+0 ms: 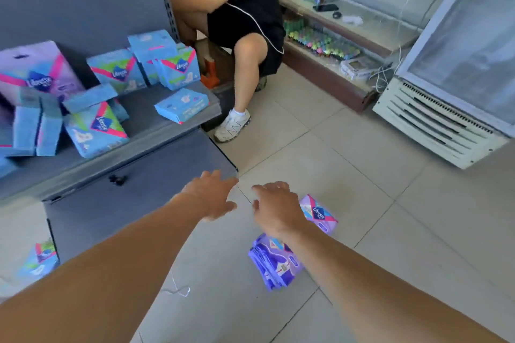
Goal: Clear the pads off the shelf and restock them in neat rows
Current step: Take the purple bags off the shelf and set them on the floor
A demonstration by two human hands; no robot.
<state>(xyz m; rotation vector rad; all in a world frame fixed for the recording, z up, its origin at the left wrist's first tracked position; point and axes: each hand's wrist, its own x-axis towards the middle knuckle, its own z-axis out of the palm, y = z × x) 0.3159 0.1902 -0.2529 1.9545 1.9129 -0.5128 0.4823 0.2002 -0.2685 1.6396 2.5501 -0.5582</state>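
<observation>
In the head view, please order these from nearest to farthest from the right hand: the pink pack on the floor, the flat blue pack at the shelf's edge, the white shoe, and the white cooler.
1. Pink pack: on the floor, just beside the right hand.
2. Flat blue pack: at the shelf's right edge, up and left.
3. White shoe: on the floor beyond the shelf; too close to the blue pack to call.
4. White cooler: far right.

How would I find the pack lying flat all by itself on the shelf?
Look at the grey shelf on the left, where blue pad packs stand or lean in a jumble. Go to its right front corner, nearest the seated person's white shoe. The flat blue pack lies there alone, face up, apart from the others.
</observation>
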